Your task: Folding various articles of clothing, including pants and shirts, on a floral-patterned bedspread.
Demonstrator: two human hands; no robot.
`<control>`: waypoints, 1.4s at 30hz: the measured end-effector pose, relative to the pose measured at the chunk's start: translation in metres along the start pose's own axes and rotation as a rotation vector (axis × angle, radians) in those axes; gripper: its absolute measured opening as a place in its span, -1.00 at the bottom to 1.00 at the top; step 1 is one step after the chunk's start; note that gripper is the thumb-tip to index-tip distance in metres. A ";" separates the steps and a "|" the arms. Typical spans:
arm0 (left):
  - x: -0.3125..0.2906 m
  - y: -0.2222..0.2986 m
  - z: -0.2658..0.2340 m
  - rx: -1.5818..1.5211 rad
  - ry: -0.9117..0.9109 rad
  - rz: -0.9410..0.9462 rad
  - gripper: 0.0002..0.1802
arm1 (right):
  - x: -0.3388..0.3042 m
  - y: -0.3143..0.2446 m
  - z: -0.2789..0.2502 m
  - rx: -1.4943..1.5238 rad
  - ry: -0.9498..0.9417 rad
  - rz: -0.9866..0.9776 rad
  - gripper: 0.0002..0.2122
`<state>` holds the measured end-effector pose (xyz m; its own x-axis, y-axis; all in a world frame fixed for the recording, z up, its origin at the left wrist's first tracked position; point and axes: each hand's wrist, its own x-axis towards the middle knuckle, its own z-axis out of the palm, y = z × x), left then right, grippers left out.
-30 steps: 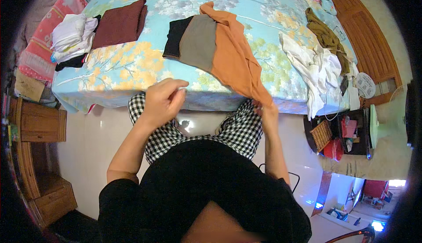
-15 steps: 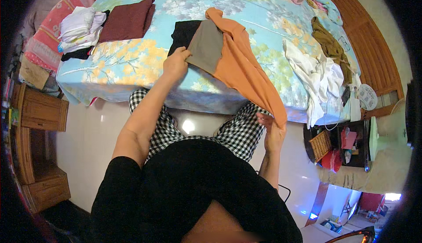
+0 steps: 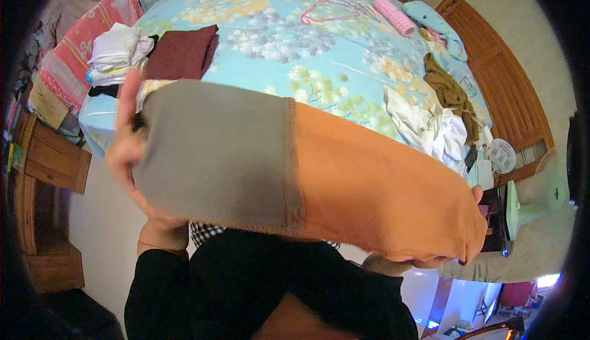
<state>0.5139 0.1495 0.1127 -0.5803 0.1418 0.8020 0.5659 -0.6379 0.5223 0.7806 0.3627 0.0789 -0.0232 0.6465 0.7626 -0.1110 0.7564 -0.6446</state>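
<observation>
A grey-and-orange garment (image 3: pixel 362 183) is stretched level in front of me, close to the camera, a seam running between its two colours. At its grey end is my left hand (image 3: pixel 126 155), blurred, one finger pointing up and the others at the fabric's edge. The orange end is gripped by my right hand (image 3: pixel 478 193); a fingertip shows past the edge, and the cloth hides most of the hand. Beyond the garment lies a bed with a blue floral sheet (image 3: pixel 246 51).
On the bed's left are a folded maroon cloth (image 3: pixel 182 52) and a stack of white clothes (image 3: pixel 117 51). White (image 3: pixel 430 125) and olive (image 3: pixel 452 91) garments lie crumpled at right. Farther back are a pink hanger (image 3: pixel 332 13) and a pink roll (image 3: pixel 394 17). A fan (image 3: pixel 547 189) stands right.
The garment has come up off the bed toward me and is now spread between both hands. My left hand moved left and nearer; my right hand moved right.
</observation>
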 end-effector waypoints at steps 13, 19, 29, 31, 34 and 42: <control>0.167 -0.081 0.020 1.184 -0.030 0.839 -0.77 | 0.179 0.105 0.172 0.361 -0.312 -0.127 -0.78; 0.132 -0.061 0.021 1.051 -0.180 0.926 -0.69 | 0.202 0.102 0.189 0.544 -0.163 -0.132 -0.70; -0.117 -0.162 -0.006 0.707 -0.969 -0.372 -0.61 | -0.034 0.283 0.101 -0.652 -0.738 -0.010 -0.58; -0.123 -0.154 -0.012 0.762 -0.954 -0.367 -0.70 | -0.052 0.251 0.102 -0.858 -0.734 -0.038 -0.56; -0.120 -0.155 -0.028 0.797 -0.923 -0.363 -0.75 | -0.056 0.251 0.093 -0.753 -0.724 -0.052 -0.56; -0.103 -0.162 -0.076 1.059 -0.728 -0.305 -0.87 | -0.075 0.235 0.095 -0.900 -0.690 -0.073 -0.56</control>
<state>0.4373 0.1803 -0.0765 -0.5077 0.7576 0.4102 0.8439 0.3415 0.4138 0.6618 0.4824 -0.1243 -0.6190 0.6157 0.4876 0.6132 0.7668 -0.1898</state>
